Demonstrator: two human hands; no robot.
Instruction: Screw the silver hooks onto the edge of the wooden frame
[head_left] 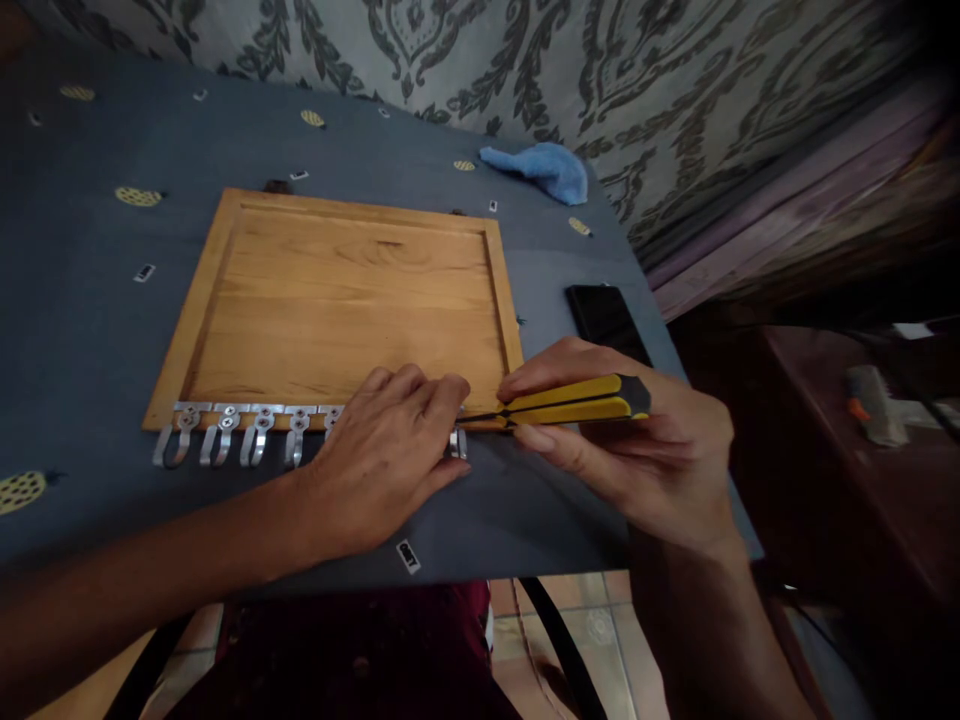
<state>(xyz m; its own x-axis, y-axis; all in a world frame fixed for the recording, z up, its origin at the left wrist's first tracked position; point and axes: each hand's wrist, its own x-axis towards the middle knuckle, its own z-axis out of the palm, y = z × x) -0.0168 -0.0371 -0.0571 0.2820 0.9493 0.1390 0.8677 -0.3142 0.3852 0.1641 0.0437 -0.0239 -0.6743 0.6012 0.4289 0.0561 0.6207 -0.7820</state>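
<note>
Patterned grey wall [487, 60], tiled floor [600, 625], blue-grey table [82, 320], dim light

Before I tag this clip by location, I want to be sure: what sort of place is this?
Likely a room in a home, though I can't be certain: there's a pineapple-print table cover, an ornately patterned backdrop behind it, and a decorated tile floor below.

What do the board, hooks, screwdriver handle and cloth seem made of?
Board: wood, perhaps varnished; grain and darker streaks show.
Hooks: metal, bare or plated; silvery, with bright highlights.
Screwdriver handle: likely plastic, maybe part rubber; smooth-looking yellow and black.
Cloth: soft fabric, possibly microfiber; fuzzy-looking blue surface.
</note>
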